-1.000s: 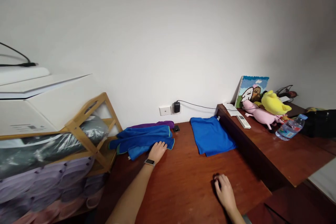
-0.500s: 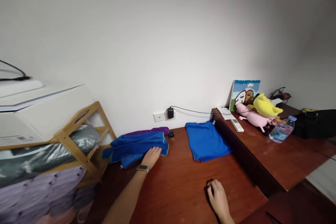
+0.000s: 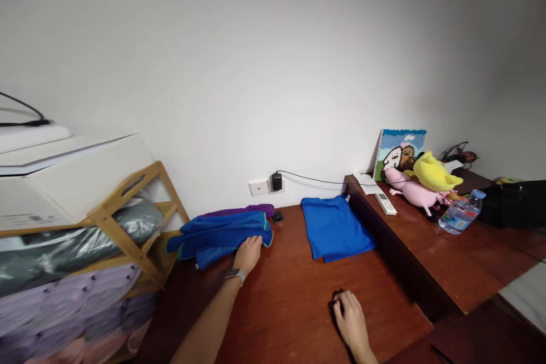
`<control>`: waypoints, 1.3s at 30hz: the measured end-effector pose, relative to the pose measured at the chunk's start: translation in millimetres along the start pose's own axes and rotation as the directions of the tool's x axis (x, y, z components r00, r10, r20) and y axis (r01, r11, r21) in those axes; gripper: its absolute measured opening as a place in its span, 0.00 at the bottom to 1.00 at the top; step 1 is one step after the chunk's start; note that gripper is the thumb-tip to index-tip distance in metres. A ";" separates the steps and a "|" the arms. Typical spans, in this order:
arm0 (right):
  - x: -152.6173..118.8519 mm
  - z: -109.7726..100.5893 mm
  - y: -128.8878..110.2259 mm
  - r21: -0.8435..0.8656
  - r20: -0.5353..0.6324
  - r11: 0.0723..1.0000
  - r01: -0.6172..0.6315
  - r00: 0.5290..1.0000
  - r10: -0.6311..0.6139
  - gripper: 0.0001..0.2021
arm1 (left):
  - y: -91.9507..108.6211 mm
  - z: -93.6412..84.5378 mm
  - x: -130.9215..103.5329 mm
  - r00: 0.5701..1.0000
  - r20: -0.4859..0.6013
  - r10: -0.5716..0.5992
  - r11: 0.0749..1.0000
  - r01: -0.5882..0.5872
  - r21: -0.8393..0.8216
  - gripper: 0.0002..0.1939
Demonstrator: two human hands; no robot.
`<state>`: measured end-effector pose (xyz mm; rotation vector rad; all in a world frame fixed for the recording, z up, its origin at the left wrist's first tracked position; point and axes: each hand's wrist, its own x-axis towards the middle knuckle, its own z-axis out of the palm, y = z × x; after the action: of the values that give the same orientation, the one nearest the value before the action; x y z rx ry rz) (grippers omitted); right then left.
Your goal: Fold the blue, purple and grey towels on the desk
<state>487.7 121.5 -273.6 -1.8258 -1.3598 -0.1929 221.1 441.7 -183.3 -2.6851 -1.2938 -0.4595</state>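
My left hand (image 3: 248, 256), with a watch (image 3: 235, 276) on its wrist, lies palm down at the front edge of a blue cloth with light green edging (image 3: 230, 232). Its fingers reach forward and touch the cloth; the thumb is hidden. That cloth lies loosely folded, with a purple cloth (image 3: 251, 210) partly under it at the back. My right hand (image 3: 351, 321) rests on the brown tabletop (image 3: 290, 296), its fingers loosely bent and the thumb apart, holding nothing. Beyond it, a second blue cloth (image 3: 335, 228) lies spread flat near the wall.
A raised brown ledge (image 3: 447, 264) at right carries a remote control (image 3: 385, 203), plush toys (image 3: 412, 192), a water bottle (image 3: 462, 213) and a black bag (image 3: 512, 203). At left stands a wooden rack (image 3: 128, 227) with a white box (image 3: 85, 176). A black plug (image 3: 277, 182) sits in the wall socket.
My left wrist has turned a little, so the watch shows more from its side. The view has shifted slightly. The cloths and my right hand look unmoved.
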 end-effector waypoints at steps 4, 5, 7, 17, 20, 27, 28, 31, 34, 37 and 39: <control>4.2 -8.0 -1.8 -0.012 0.037 0.999 -0.044 0.998 0.044 0.16 | 2.4 -51.2 -5.4 0.983 -0.147 -0.109 0.993 0.102 -0.053 0.20; 5.2 -10.4 -1.4 -0.004 0.048 0.998 -0.056 0.997 0.056 0.16 | 1.5 -68.2 -4.5 0.975 -0.187 -0.122 0.992 0.113 -0.060 0.21; 7.0 -15.0 -4.7 0.043 0.088 0.997 -0.070 0.994 0.066 0.17 | 0.1 -104.9 -1.9 0.953 -0.272 -0.133 0.991 0.119 -0.066 0.21; 29.1 2.0 -212.2 0.590 0.180 0.796 -0.135 0.983 0.033 0.39 | 60.9 -296.0 -35.5 0.733 -0.672 0.101 0.994 -0.098 0.043 0.13; 30.4 1.0 -231.7 0.617 0.319 0.750 -0.239 0.947 0.039 0.15 | 72.5 -356.9 -45.4 0.608 -0.787 0.104 0.994 -0.089 0.062 0.11; 5.3 -1.7 -213.5 0.572 0.286 0.804 -0.164 0.958 -0.008 0.31 | 106.9 -450.6 -71.7 0.422 -0.907 0.005 0.993 -0.112 -0.047 0.12; 5.2 0.2 -216.8 0.541 0.276 0.825 -0.165 0.961 0.011 0.33 | 118.1 -458.2 -77.5 0.421 -0.907 0.013 0.989 -0.142 -0.051 0.12; 9.3 5.7 -222.9 0.468 0.359 0.841 -0.271 0.928 0.099 0.18 | 146.0 -481.7 -94.0 0.407 -0.913 0.029 0.980 -0.193 -0.055 0.13; 11.7 -0.7 -206.4 0.468 0.437 0.806 -0.361 0.888 0.144 0.05 | 147.5 -508.5 -106.8 0.359 -0.933 -0.007 0.988 -0.140 -0.062 0.13; 14.2 -31.2 -162.2 0.504 0.405 0.778 -0.375 0.898 0.171 0.09 | 119.5 -528.2 -119.5 0.367 -0.924 -0.106 0.993 0.001 -0.114 0.13; 21.2 -65.2 -123.4 0.531 0.366 0.763 -0.369 0.912 0.187 0.14 | 91.7 -529.5 -130.7 0.395 -0.896 -0.201 0.979 0.120 -0.167 0.13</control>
<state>413.2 100.5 -155.4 -1.5139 -1.1348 0.6313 101.4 159.3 276.9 -1.7009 -1.1051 -1.7275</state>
